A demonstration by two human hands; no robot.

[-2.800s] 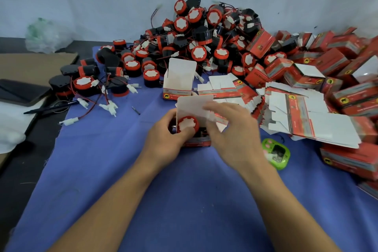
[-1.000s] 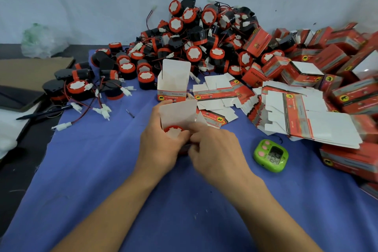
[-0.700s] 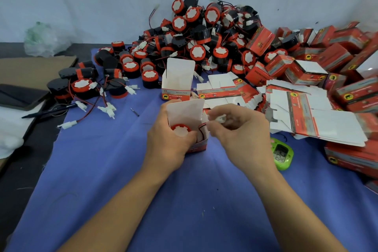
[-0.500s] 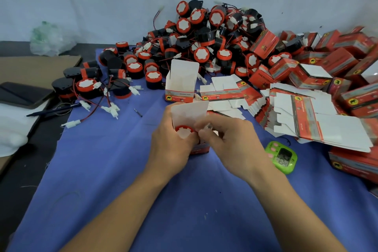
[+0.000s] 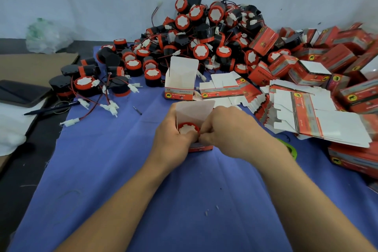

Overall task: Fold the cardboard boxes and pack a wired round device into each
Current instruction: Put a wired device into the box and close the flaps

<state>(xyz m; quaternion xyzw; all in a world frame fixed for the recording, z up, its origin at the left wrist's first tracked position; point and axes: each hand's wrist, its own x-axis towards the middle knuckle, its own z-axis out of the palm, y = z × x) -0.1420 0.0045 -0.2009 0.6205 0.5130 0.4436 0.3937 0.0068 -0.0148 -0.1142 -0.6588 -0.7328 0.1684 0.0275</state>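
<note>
A blue cloth [image 5: 122, 170] covers the table. At its far edge lies a pile of round devices [image 5: 204, 26], and to the right a stack of flat boxes [image 5: 306, 112]. At the middle, the left hand [image 5: 171, 139] grips an open box [image 5: 194, 110] with one device [image 5: 187, 128] inside. The right hand [image 5: 231, 135] curls its fingers at the box's mouth; what they pinch is hidden.

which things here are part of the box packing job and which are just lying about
Job: left hand, right hand, open red and white cardboard box, red-faced black round wired device inside it, heap of loose devices, flat box blanks, closed red boxes.
Lying about: green plastic timer, black pen, dark flat phone, clear plastic bag, brown cardboard sheet.
</note>
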